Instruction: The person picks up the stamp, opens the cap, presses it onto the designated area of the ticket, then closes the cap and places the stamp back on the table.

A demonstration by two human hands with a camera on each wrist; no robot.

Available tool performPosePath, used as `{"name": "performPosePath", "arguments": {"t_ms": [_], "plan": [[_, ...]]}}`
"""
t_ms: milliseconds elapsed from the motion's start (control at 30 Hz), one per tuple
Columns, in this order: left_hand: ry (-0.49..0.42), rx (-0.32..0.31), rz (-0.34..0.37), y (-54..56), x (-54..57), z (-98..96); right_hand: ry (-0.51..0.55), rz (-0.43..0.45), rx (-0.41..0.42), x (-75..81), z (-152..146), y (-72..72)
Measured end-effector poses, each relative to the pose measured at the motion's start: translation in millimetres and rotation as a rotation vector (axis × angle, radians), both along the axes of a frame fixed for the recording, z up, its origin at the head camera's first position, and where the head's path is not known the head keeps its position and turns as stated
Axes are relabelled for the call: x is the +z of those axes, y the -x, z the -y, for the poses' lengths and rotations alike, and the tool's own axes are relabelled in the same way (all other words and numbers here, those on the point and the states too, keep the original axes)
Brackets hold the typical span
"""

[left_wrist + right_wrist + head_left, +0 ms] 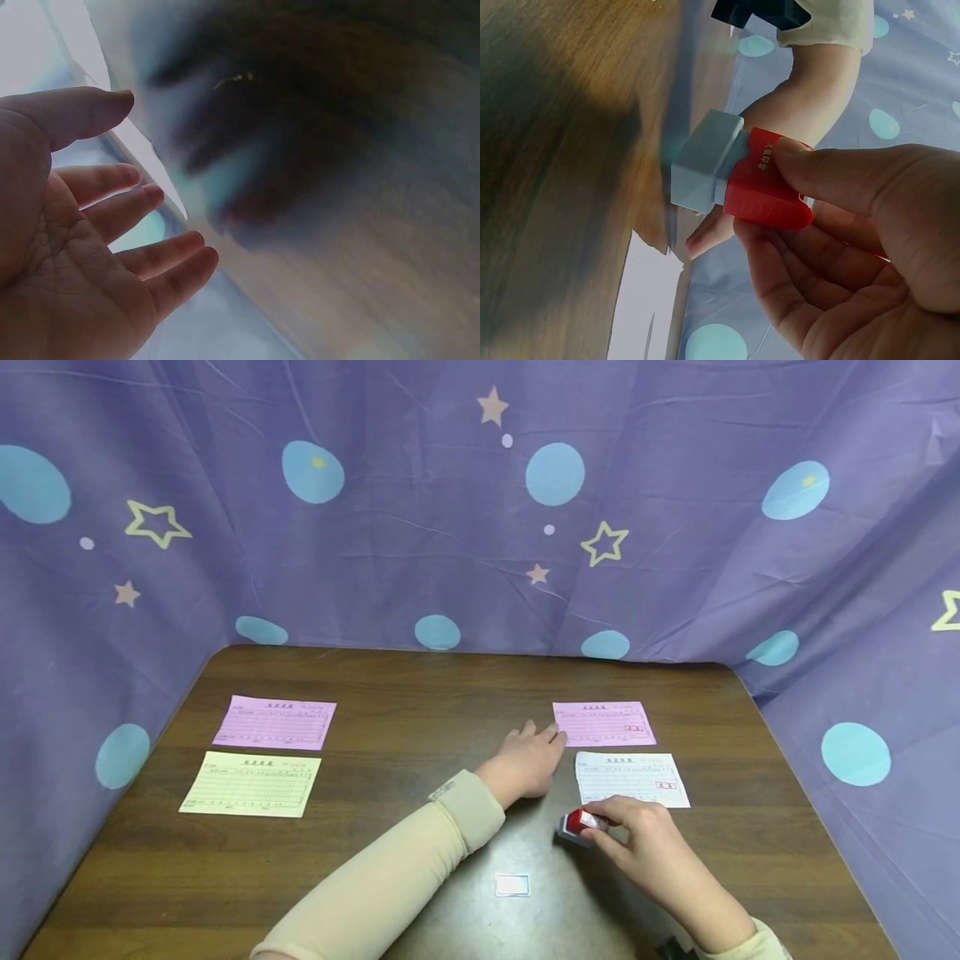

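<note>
My right hand (pixel 637 839) pinches a red stamp (pixel 761 184) between thumb and fingers, just below the white slip (pixel 626 777). A grey cap-like block (pixel 705 165) covers the stamp's lower end, which points toward the table. The white slip bears a small red boxed mark near its right side. My left hand (pixel 525 762) reaches forward with fingers spread, its fingertips right at the left edge of the right-hand pink slip (pixel 600 727). That pink slip also carries a red boxed mark. In the left wrist view the left palm (pixel 75 262) holds nothing.
On the left of the brown table (pixel 420 702) lie another pink slip (pixel 276 724) and a yellow-green slip (pixel 251 787), neither showing a red mark. A small white rectangle with a bluish border (pixel 512 885) lies near the front. A purple patterned curtain (pixel 450 527) surrounds the table.
</note>
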State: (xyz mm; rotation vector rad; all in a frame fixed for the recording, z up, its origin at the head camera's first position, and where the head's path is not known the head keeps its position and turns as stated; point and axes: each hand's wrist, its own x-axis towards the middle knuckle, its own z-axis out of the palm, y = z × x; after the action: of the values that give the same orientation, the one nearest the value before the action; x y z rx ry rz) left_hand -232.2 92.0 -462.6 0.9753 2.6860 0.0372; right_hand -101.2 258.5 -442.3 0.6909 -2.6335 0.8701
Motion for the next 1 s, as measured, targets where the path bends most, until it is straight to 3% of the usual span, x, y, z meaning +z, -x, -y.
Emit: {"name": "performPosePath", "arguments": {"t_ms": [233,500,800,1000], "plan": [[-0.032,0.018,0.017,-8.2,10.1,20.9,0.002,0.006,-0.001,1.6,2,0.4],[-0.101,0.015,-0.017,-22.0,17.8,66.9,-0.002,-0.012,-0.014,2.4,4,-0.8],[-0.267,-0.026,-0.149,-51.3,34.2,112.5,0.003,-0.014,-0.004,2.8,8,1.6],[-0.353,0.016,-0.165,-75.0,37.6,138.2,0.004,-0.030,0.010,4.4,10,2.7]]}}
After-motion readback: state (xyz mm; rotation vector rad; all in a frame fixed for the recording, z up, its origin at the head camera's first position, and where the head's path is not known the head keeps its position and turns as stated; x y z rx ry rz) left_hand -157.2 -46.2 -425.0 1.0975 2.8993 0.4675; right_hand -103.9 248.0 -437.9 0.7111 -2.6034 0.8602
